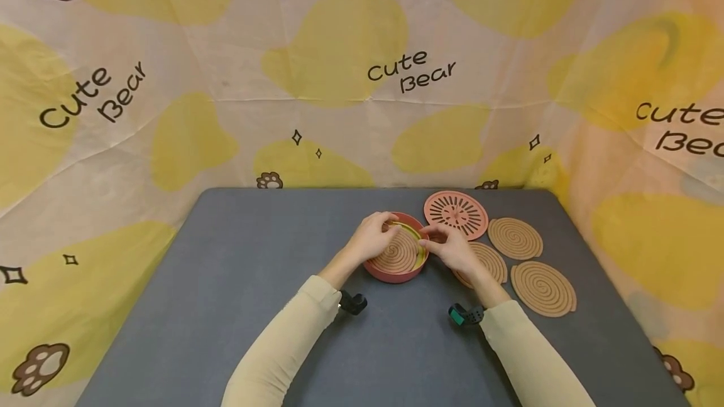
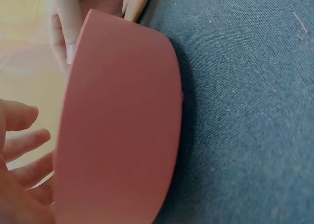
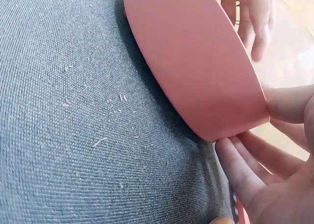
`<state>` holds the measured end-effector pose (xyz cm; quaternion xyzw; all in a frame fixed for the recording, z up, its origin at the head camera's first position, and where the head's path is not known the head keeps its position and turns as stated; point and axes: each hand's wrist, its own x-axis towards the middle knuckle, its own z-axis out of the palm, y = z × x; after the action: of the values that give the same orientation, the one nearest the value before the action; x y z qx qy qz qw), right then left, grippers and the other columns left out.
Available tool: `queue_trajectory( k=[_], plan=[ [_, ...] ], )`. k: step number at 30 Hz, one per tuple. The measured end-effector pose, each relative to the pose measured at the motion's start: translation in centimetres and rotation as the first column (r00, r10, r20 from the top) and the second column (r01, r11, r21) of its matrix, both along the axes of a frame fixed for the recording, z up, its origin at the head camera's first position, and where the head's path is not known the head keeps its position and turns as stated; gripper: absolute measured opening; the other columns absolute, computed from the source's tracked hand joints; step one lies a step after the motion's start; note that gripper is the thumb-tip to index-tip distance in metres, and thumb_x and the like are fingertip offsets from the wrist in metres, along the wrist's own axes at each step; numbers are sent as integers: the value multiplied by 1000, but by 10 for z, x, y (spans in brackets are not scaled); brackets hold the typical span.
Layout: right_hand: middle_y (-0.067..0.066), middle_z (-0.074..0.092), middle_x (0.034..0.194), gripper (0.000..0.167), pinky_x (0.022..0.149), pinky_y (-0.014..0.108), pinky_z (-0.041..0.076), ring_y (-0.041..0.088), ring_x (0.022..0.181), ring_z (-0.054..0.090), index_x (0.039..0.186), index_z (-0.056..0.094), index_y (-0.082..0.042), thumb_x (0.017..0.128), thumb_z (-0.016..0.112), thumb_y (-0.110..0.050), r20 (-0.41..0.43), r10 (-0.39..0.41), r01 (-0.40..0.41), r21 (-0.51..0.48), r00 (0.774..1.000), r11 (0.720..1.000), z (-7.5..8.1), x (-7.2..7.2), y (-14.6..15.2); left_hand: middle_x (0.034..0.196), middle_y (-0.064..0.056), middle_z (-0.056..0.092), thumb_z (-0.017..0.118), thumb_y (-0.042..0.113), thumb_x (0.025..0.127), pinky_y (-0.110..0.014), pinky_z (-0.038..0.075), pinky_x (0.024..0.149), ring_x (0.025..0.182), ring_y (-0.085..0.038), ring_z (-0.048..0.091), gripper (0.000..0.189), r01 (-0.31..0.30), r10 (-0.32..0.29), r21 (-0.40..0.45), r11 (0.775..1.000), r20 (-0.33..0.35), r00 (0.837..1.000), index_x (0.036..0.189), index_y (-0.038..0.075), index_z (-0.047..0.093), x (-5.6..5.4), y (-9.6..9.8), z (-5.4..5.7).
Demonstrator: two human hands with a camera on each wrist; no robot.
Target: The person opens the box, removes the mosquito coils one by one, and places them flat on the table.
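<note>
A round pink mosquito coil box (image 1: 396, 277) sits on the table with a brown mosquito coil (image 1: 394, 252) inside. A yellow-green ring (image 1: 419, 259) shows between coil and wall. My left hand (image 1: 371, 237) reaches over the box's left rim, its fingers spread and slightly bent in the left wrist view; what the fingertips touch is hidden behind the wall. At the right rim, my right hand (image 1: 454, 250) grips the box wall, thumb (image 3: 292, 104) at the rim and fingers against the outside. The wall hides the coil in both wrist views.
Behind the box to the right lies a pink slotted lid (image 1: 467, 228). Several loose coils lie on the right: one coil (image 1: 489, 260) partly under my right forearm, a far coil (image 1: 515, 238) and a near coil (image 1: 543, 288). Patterned cloth (image 1: 351, 143) hangs behind the grey table (image 1: 243, 281).
</note>
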<state>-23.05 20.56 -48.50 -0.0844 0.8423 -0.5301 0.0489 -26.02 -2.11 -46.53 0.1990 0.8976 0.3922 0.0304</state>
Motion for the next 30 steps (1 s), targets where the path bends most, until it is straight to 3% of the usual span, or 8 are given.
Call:
queue_trajectory(
  k=[6, 14, 30],
  plan=[
    [20, 67, 124, 35, 91, 41, 52, 33, 113, 64, 126, 67, 1, 97, 72, -17, -17, 8, -9, -20, 1000, 1000, -5, -1, 1, 126, -13, 64, 60, 23, 103, -46, 46, 104, 121, -30, 58, 31, -8, 5, -84, 996, -27, 1000, 128, 6, 67, -3, 7, -8],
    [19, 67, 124, 34, 92, 45, 52, 33, 114, 64, 126, 67, 0, 97, 72, -17, -21, 2, -3, -13, 1000, 1000, -3, 2, -1, 125, -14, 65, 62, 25, 102, -48, 43, 105, 122, -30, 58, 32, -24, 17, -185, 982, -37, 999, 128, 5, 67, -1, 10, -8],
    [20, 67, 123, 35, 90, 39, 52, 33, 112, 64, 126, 67, 2, 97, 71, -17, -20, -3, 2, -34, 1000, 999, -4, 3, 0, 118, -11, 66, 64, 21, 100, -43, 47, 98, 113, -26, 59, 32, 10, -21, -206, 978, -52, 998, 128, 6, 67, -2, 11, -11]
  ],
)
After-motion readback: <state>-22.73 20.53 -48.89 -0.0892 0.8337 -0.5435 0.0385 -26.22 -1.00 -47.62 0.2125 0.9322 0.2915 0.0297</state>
